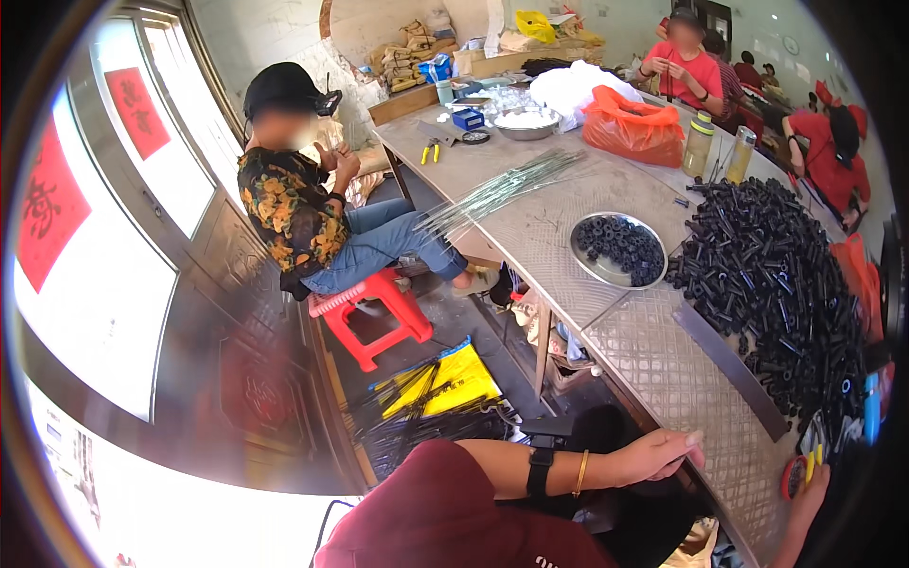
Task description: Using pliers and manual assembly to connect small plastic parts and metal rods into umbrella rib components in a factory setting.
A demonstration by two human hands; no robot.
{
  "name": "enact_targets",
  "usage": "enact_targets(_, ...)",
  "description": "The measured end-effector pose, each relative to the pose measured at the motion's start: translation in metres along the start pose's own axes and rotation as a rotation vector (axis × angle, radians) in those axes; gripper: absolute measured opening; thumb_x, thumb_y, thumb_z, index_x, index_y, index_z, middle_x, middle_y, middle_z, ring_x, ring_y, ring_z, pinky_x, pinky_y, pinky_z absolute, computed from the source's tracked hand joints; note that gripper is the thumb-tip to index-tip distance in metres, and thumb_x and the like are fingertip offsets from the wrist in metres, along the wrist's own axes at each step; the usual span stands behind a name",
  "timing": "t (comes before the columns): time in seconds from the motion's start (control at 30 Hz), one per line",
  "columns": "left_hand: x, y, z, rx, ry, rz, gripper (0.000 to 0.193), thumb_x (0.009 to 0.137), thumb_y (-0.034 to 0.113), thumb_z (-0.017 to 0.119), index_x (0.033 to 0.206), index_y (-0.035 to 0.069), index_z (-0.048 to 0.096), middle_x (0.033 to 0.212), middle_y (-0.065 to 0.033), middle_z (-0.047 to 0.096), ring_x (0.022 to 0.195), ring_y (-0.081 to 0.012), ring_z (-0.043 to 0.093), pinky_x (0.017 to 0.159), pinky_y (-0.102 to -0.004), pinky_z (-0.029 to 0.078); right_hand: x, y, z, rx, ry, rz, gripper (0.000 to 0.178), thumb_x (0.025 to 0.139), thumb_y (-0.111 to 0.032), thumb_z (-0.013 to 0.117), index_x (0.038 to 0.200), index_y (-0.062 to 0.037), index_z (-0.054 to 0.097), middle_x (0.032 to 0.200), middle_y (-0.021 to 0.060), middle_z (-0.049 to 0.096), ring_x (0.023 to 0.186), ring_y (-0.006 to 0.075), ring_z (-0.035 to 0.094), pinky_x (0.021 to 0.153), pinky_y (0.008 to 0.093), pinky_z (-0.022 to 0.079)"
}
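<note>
My left hand (655,456) is over the near edge of the table (682,379), its fingers curled together. Whatever they may hold is hidden. At the lower right, my right hand (808,497) closes on the yellow handles of a pair of pliers (811,462). Beside those handles is a small round red-rimmed thing (792,478). Past my right hand rises a large heap of black tubular plastic parts (767,284). A round metal tray (579,257) of small black rings (620,248) sits farther along the table.
A flat dark strip (729,364) lies beside the heap. Thin metal rods (507,189) overhang the table's left edge. Across from me are an orange plastic bag (632,128) and jars (698,145). A person (294,204) sits on a red stool (374,317); black rods (426,426) lie on the floor.
</note>
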State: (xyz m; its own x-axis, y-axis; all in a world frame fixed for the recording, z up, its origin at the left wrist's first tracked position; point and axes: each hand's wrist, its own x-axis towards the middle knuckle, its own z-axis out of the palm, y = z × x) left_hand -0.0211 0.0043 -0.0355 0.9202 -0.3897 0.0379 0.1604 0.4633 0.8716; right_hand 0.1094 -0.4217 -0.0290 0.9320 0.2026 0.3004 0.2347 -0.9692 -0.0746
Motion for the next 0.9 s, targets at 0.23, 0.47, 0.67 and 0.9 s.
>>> enact_targets(0.23, -0.002, -0.003, 0.001, -0.003, -0.007, 0.013, 0.047, 0.098, 0.041, 0.031, 0.097, 0.002, 0.058, 0.055, 0.005, 0.032, 0.046, -0.0044, 0.03, 0.042, -0.0202, 0.025, 0.001, -0.008, -0.004, -0.037, 0.034, 0.009, 0.024, 0.084, -0.002, 0.054, 0.106, 0.0077, 0.052, 0.111, 0.0246, 0.049, 0.101, 0.0402, 0.048, 0.088, 0.0393, 0.039)
enact_targets(0.47, 0.001, -0.004, 0.008, -0.007, -0.011, -0.001, 0.044, 0.098, 0.039, 0.034, 0.096, 0.002, 0.057, 0.053, 0.0057, 0.031, 0.045, -0.0039, 0.028, 0.041, -0.0201, 0.023, -0.002, -0.016, -0.008, -0.047, 0.137, 0.007, 0.022, 0.085, -0.002, 0.054, 0.104, 0.0092, 0.051, 0.106, 0.0212, 0.048, 0.095, 0.0374, 0.049, 0.084, 0.0382, 0.04)
enact_targets(0.67, 0.004, -0.008, 0.013, -0.017, -0.041, 0.001, 0.044, 0.098, 0.04, 0.034, 0.097, 0.002, 0.058, 0.053, 0.0056, 0.031, 0.045, -0.0042, 0.028, 0.04, -0.0202, 0.023, -0.003, 0.003, -0.002, -0.009, 0.202, 0.016, 0.021, 0.087, -0.004, 0.053, 0.103, 0.0099, 0.05, 0.112, 0.022, 0.048, 0.101, 0.0382, 0.049, 0.087, 0.0376, 0.039)
enact_targets(0.9, 0.008, -0.004, 0.025, 0.061, -0.016, 0.047, 0.044, 0.097, 0.041, 0.036, 0.122, 0.007, 0.048, 0.057, 0.0041, 0.034, 0.051, -0.0044, 0.033, 0.045, -0.0203, 0.028, -0.02, 0.005, -0.016, 0.055, 0.246, -0.003, 0.028, 0.088, -0.007, 0.053, 0.111, 0.0083, 0.049, 0.116, 0.0216, 0.048, 0.106, 0.035, 0.049, 0.093, 0.0362, 0.037)
